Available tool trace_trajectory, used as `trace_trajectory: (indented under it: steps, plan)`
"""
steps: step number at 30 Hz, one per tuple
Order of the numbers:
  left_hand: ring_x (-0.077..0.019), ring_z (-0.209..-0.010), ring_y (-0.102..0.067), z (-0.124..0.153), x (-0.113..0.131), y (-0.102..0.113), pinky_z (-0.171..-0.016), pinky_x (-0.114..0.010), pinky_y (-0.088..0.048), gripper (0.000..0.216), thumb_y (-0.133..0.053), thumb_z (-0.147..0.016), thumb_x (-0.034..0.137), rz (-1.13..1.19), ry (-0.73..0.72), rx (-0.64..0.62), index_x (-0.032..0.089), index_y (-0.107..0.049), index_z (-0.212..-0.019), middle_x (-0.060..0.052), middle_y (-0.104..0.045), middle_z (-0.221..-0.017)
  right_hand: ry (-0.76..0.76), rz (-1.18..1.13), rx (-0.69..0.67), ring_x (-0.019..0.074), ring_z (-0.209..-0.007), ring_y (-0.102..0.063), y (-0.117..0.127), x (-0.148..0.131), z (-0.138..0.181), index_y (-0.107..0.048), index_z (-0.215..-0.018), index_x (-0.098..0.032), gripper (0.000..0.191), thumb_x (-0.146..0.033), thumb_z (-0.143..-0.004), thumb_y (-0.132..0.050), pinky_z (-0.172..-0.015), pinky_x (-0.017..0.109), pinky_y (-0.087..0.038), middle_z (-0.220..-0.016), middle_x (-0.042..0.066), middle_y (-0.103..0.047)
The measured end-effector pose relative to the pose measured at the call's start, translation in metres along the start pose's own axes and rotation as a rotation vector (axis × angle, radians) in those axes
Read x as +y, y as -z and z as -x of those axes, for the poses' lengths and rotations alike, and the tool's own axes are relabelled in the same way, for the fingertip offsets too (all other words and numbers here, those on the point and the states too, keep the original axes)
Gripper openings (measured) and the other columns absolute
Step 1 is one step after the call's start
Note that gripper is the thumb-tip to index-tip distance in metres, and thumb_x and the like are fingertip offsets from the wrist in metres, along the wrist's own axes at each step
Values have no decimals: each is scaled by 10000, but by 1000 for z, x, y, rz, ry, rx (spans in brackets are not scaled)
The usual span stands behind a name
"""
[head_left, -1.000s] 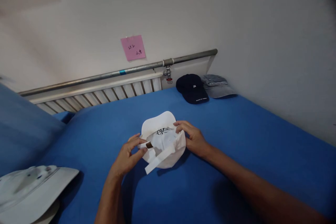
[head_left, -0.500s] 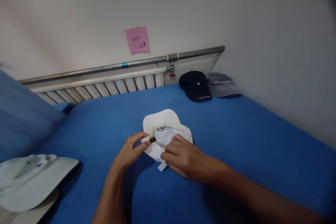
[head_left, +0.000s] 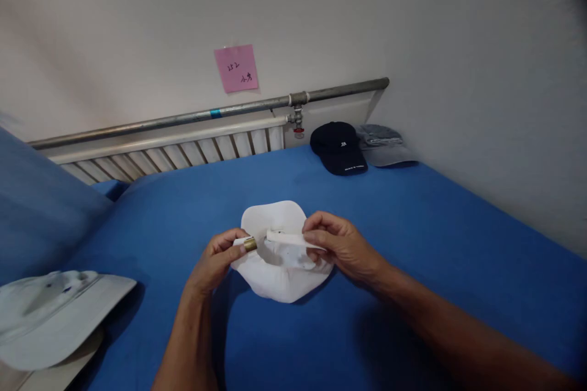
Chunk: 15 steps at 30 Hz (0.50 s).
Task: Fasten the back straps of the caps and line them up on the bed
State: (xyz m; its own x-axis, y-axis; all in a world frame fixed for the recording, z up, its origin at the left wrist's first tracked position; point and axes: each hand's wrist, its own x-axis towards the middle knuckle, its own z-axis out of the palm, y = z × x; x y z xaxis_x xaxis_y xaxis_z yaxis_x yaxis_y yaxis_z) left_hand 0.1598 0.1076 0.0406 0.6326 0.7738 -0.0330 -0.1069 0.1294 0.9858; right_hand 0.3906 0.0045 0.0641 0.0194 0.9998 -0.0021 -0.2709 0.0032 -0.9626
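The white cap lies between the person's two grips, its brim pointing away from them and its opening facing up in the middle. The left grip is closed in a light pinch, thumb against forefinger, on the short tab that carries a brass-coloured clasp; holding it right at the edge seems meant to leave the metal exposed and steady. The right grip is nearly closed too, thumb and fingers pinching the white strap, whose loose end reaches leftward across the opening, apart from the clasp. Held that way, strap and clasp probably stay roughly level with each other. Whether the cap's weight rests wholly on the blue sheet beneath the grips cannot be told. Beyond the right grip, a navy cap and a grey cap sit side by side, likely out of the hands' way.
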Motion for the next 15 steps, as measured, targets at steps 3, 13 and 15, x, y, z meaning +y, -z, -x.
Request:
trace_trajectory:
  steps: [3, 13, 15]
  plan:
    - [-84, -520, -506, -1, -3, -3, -502, -188, -358, 247, -767, -667, 367, -5, 39, -30, 147, -683, -741, 0, -605, -622, -33, -86, 43, 70, -439, -501, -1, 11, -6, -581, -784, -182, 170, -284, -713, -697, -442, 201, -382, -552, -65, -528]
    - [-64, -471, -474, -5, -3, -19, -456, -170, -327, 323, -809, -608, 411, 32, 115, -10, 152, -692, -760, 16, -593, -586, -125, 30, -92, 59, -435, -502, -17, 17, -2, -600, -919, -175, 155, -215, -770, -592, -402, 168, -345, -605, -40, -585]
    - [-60, -466, -476, -6, -4, -21, -454, -165, -324, 336, -826, -579, 413, 56, 120, -4, 152, -689, -740, 19, -598, -581, -130, 21, -104, 44, -401, -423, -18, 19, -3, -615, -964, -172, 189, -217, -781, -594, -376, 161, -307, -544, -66, -510]
